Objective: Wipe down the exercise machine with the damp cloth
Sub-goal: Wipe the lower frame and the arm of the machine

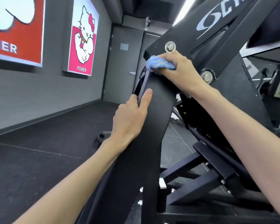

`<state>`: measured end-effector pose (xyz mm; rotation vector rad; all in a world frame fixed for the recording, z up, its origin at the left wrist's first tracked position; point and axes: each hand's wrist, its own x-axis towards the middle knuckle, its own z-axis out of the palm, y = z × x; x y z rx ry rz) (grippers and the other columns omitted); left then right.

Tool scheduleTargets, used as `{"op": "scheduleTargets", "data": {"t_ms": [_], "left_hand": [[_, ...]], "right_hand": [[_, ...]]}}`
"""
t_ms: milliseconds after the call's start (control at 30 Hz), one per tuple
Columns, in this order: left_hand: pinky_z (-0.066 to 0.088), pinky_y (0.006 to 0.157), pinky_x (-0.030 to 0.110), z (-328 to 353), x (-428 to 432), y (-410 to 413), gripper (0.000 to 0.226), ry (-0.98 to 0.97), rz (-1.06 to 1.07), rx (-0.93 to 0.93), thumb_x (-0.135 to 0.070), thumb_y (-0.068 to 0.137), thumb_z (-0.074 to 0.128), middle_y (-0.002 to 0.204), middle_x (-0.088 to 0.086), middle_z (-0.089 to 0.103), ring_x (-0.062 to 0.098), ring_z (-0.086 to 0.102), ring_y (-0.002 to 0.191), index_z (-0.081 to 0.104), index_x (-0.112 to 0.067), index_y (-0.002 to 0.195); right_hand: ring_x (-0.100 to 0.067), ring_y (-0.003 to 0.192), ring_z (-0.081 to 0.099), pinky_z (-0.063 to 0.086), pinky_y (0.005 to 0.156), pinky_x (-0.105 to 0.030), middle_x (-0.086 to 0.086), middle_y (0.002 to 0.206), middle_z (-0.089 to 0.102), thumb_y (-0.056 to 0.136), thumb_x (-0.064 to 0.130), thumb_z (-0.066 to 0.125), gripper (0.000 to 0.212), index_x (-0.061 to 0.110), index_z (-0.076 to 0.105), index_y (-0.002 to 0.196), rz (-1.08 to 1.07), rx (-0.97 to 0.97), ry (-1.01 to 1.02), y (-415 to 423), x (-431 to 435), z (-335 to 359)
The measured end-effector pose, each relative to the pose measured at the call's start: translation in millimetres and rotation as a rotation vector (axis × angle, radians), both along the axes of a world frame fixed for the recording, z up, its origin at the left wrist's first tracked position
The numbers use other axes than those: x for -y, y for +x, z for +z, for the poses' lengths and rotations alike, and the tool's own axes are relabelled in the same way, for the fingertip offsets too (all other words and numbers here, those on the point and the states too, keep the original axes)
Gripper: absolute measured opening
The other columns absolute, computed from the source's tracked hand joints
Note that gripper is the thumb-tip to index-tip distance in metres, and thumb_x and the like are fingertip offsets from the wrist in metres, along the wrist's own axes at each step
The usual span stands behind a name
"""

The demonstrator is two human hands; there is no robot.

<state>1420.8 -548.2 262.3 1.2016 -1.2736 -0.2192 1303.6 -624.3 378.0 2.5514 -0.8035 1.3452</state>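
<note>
"POWER" on pink cat poster, "WER" on red poster

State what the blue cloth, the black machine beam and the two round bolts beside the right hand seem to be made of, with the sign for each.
Blue cloth: soft textile, probably microfibre; it bunches and looks fuzzy.
Black beam: likely metal with a matte painted finish; flat, rigid, dull sheen.
Upper bolt and lower bolt: bare shiny metal, probably steel; silvery glints.
</note>
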Motion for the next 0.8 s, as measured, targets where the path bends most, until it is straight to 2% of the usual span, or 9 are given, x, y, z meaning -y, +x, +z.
{"op": "scheduleTargets", "data": {"t_ms": [167, 300, 367, 467, 533, 600, 667, 733, 800], "left_hand": [[0.032, 0.071, 0.041, -2.2, -0.8, 1.5, 0.053, -0.026, -0.023, -0.031, -0.06, 0.094, 0.03, 0.062, 0.0, 0.039, 0.028, 0.04, 0.071, 0.026, -0.018, 0.061], [0.038, 0.081, 0.042, -3.7, -1.9, 0.3, 0.052, 0.003, -0.046, -0.079, -0.059, 0.095, 0.028, 0.071, 0.004, 0.047, 0.031, 0.046, 0.082, 0.036, -0.017, 0.065], [0.036, 0.091, 0.039, -4.1, -0.1, 2.0, 0.052, 0.022, -0.076, -0.119, -0.057, 0.096, 0.025, 0.097, 0.009, 0.06, 0.032, 0.05, 0.104, 0.058, -0.017, 0.088], [0.026, 0.09, 0.029, -7.6, 0.8, 2.4, 0.052, 0.017, -0.13, -0.16, -0.052, 0.099, 0.022, 0.132, 0.005, 0.054, 0.024, 0.042, 0.126, 0.054, -0.023, 0.127], [0.024, 0.088, 0.027, -13.9, 1.0, 4.7, 0.049, 0.011, -0.199, -0.179, -0.05, 0.1, 0.022, 0.13, -0.001, 0.055, 0.018, 0.044, 0.123, 0.054, -0.02, 0.122], [0.033, 0.087, 0.029, -19.3, 4.5, 9.9, 0.045, -0.005, -0.271, -0.214, -0.048, 0.1, 0.025, 0.11, -0.003, 0.062, 0.009, 0.053, 0.105, 0.058, -0.017, 0.101], [0.041, 0.097, 0.036, -22.4, 9.3, 18.0, 0.055, -0.006, -0.321, -0.207, -0.056, 0.095, 0.029, 0.105, 0.005, 0.065, 0.018, 0.058, 0.104, 0.059, -0.011, 0.101], [0.041, 0.102, 0.046, -24.9, 9.1, 26.3, 0.068, 0.022, -0.347, -0.189, -0.07, 0.081, 0.027, 0.108, 0.005, 0.067, 0.026, 0.059, 0.109, 0.065, -0.018, 0.103], [0.045, 0.095, 0.04, -28.4, 7.4, 39.9, 0.063, -0.001, -0.341, -0.229, -0.069, 0.086, 0.025, 0.102, 0.005, 0.069, 0.024, 0.061, 0.099, 0.068, -0.023, 0.097]], "right_hand": [[-0.004, 0.082, 0.05, 0.037, 0.068, -0.011, 0.007, 0.083, 0.06, 0.088, 0.034, 0.056, 0.018, 0.029, 0.071, 0.097, -0.135, 0.057, 0.123, 19.7, 19.2, 18.4], [-0.017, 0.099, 0.056, 0.043, 0.085, -0.028, 0.003, 0.106, 0.061, 0.08, 0.031, 0.056, 0.029, 0.027, 0.071, 0.105, -0.131, 0.078, -0.114, 22.0, -3.7, -12.1], [-0.021, 0.104, 0.055, 0.043, 0.087, -0.031, 0.002, 0.112, 0.06, 0.079, 0.028, 0.056, 0.033, 0.023, 0.07, 0.108, -0.077, 0.064, -0.214, 18.4, -16.9, -33.9], [-0.025, 0.105, 0.055, 0.045, 0.089, -0.035, -0.001, 0.114, 0.059, 0.079, 0.027, 0.058, 0.034, 0.02, 0.07, 0.111, -0.078, 0.064, -0.27, 16.8, -19.4, -43.0], [-0.024, 0.103, 0.056, 0.046, 0.09, -0.04, -0.002, 0.111, 0.059, 0.079, 0.032, 0.057, 0.035, 0.022, 0.07, 0.11, -0.108, 0.088, -0.232, 19.8, -13.8, -31.6], [-0.02, 0.101, 0.057, 0.046, 0.09, -0.038, -0.001, 0.108, 0.06, 0.078, 0.035, 0.055, 0.035, 0.026, 0.07, 0.108, -0.139, 0.142, -0.171, 25.9, -11.7, -22.7], [-0.02, 0.1, 0.055, 0.044, 0.084, -0.03, 0.001, 0.109, 0.059, 0.079, 0.03, 0.054, 0.033, 0.026, 0.07, 0.108, -0.19, 0.207, -0.184, 32.1, -16.2, -31.4], [-0.021, 0.098, 0.051, 0.038, 0.078, -0.024, -0.001, 0.112, 0.058, 0.077, 0.021, 0.054, 0.035, 0.021, 0.069, 0.108, -0.235, 0.221, -0.322, 32.5, -32.6, -64.6], [-0.022, 0.1, 0.046, 0.039, 0.083, -0.027, -0.008, 0.116, 0.057, 0.073, 0.01, 0.055, 0.036, 0.014, 0.069, 0.107, -0.191, 0.126, -0.46, 32.7, -50.3, -106.6]]}}
